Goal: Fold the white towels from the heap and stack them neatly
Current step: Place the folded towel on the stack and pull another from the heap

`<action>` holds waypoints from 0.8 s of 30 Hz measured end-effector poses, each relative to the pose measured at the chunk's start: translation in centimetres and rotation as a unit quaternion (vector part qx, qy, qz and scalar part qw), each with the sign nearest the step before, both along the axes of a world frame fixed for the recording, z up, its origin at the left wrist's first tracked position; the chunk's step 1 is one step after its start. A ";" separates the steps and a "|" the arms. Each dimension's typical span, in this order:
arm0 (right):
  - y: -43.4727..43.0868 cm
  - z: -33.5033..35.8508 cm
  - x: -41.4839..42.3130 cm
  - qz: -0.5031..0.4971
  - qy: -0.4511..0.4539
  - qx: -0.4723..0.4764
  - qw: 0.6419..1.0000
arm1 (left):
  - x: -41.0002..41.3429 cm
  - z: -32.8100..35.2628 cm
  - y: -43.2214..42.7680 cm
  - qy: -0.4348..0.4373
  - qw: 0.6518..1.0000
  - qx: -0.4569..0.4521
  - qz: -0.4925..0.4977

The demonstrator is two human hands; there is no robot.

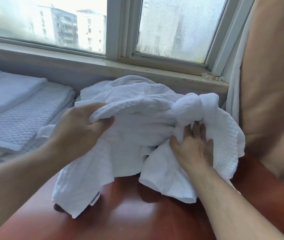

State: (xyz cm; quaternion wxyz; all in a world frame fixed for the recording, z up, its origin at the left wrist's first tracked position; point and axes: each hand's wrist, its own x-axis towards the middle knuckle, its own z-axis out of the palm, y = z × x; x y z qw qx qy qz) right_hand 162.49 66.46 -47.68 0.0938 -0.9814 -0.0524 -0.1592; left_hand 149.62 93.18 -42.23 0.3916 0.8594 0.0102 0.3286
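A heap of crumpled white towels [134, 104] lies on a reddish-brown table [137, 213] under the window. My left hand [82, 125] grips a rolled edge of the top towel, thumb and fingers curled round it. My right hand [193, 144] lies on the heap's right side with fingers spread and their tips pushed into the cloth just below a knotted bunch [189, 108]. One towel end [79, 187] with a dark label hangs down onto the table. At the left sits a stack of folded white towels [21, 108].
A grey window sill [155, 70] and window run behind the heap. A tan curtain [272, 84] with white lining hangs at the right, close to the heap. The table's glossy front part lies between my forearms.
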 end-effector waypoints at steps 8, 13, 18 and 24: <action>-0.1 1.1 1.0 0.016 0.002 0.085 0.996 | 1.3 0.1 -0.5 0.301 0.942 0.149 0.008; -2.5 1.5 -0.7 0.027 -0.060 0.309 0.949 | 5.1 -0.6 -5.2 0.159 0.962 0.223 -0.002; -2.9 1.6 -2.4 -0.001 -0.006 0.186 0.983 | 9.1 -2.5 -8.8 0.163 0.934 0.317 -0.034; -3.5 -0.1 -0.8 -0.042 -0.024 0.079 0.996 | 10.1 -6.6 -8.8 0.048 0.918 0.393 0.010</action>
